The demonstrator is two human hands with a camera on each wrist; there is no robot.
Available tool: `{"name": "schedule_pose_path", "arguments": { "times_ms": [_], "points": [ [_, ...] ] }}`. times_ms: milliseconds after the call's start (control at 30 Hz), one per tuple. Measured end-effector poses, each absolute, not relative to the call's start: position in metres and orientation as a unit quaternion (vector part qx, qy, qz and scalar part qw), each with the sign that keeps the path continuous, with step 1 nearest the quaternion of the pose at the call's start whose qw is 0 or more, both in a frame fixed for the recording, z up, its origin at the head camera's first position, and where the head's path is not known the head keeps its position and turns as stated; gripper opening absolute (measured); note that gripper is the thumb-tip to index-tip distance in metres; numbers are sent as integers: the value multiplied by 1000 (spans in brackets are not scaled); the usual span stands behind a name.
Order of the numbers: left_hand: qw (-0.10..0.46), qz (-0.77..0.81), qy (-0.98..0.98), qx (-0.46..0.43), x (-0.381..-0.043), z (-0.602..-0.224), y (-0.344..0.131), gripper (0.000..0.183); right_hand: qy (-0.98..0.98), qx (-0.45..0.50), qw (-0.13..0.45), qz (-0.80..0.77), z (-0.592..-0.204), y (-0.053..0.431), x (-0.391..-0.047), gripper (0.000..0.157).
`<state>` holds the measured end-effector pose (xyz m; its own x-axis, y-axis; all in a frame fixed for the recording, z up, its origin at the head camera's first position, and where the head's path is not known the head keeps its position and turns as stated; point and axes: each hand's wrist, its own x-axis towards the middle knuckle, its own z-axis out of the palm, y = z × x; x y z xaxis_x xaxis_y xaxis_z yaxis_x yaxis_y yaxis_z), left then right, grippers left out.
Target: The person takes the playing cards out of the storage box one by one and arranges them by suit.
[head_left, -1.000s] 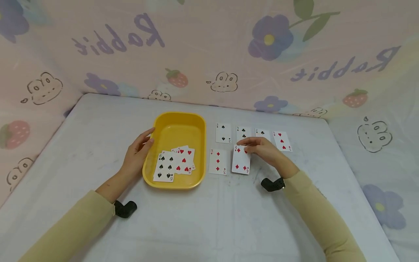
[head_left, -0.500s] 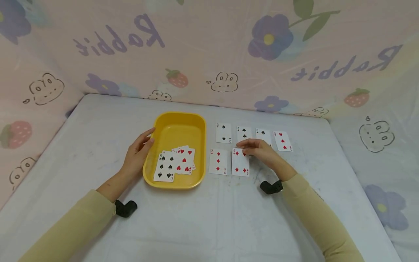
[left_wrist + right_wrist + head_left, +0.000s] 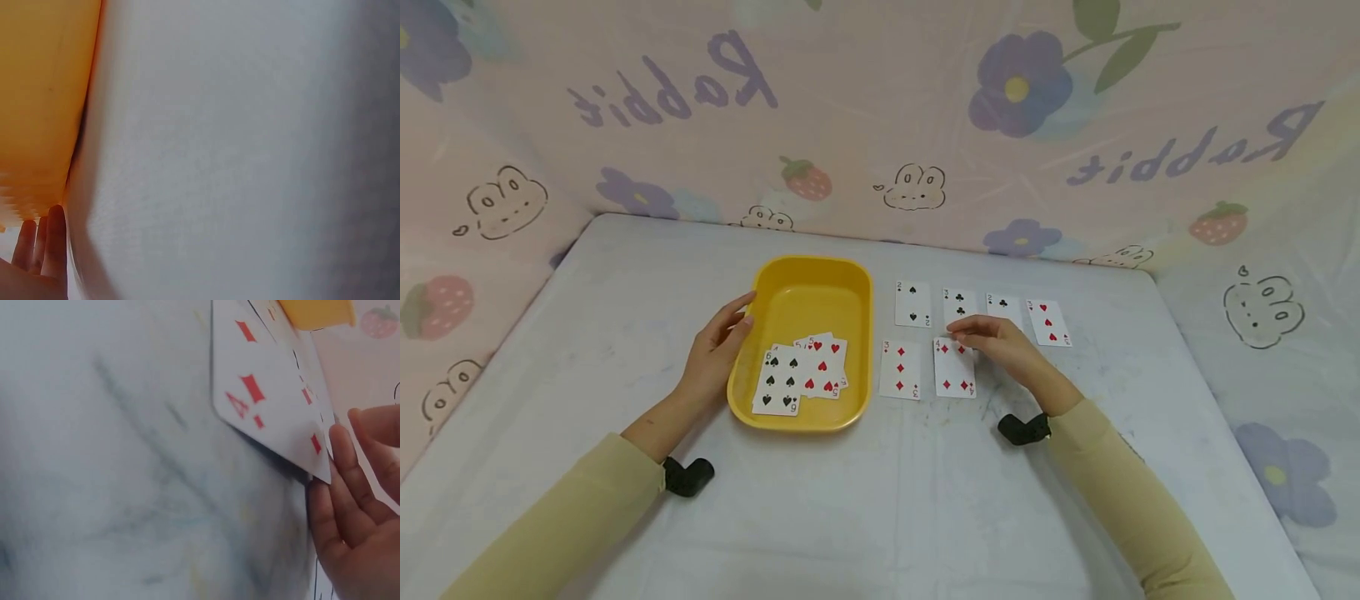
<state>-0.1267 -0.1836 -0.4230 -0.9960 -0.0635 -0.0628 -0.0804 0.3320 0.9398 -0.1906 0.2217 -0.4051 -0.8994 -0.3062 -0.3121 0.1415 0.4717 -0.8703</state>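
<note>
A four of diamonds [image 3: 954,371] lies face up on the table in the near row. My right hand [image 3: 1000,342] is at its far edge, thumb apart from the fingers. In the right wrist view the fingertips [image 3: 322,500] touch the card's corner, which stands slightly off the cloth. To its left lies a three of diamonds [image 3: 900,370]. My left hand [image 3: 711,350] rests against the left side of a yellow tray [image 3: 865,333], its fingers [image 3: 56,240] straight along the outer wall. Inside the tray, a six of spades [image 3: 777,382] and a five of hearts [image 3: 823,369] overlap other cards.
Behind the near row lie a two of spades [image 3: 912,304], a three of clubs [image 3: 958,307], a two of clubs [image 3: 1003,307] partly covered by my right hand, and a three of hearts [image 3: 1049,322]. A printed curtain [image 3: 850,108] walls the back of the white-covered table.
The four of diamonds has come down onto the table and shifted slightly right; the right thumb has moved off it. The left hand and the tray have stayed in place.
</note>
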Motion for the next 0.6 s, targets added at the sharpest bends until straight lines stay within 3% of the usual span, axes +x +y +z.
{"name": "schedule_pose_path", "arguments": {
  "times_ms": [600],
  "points": [
    [9, 579, 813, -49, -127, -421, -184, 48, 828, -52, 204, -520, -399, 224, -186, 34]
  ]
}}
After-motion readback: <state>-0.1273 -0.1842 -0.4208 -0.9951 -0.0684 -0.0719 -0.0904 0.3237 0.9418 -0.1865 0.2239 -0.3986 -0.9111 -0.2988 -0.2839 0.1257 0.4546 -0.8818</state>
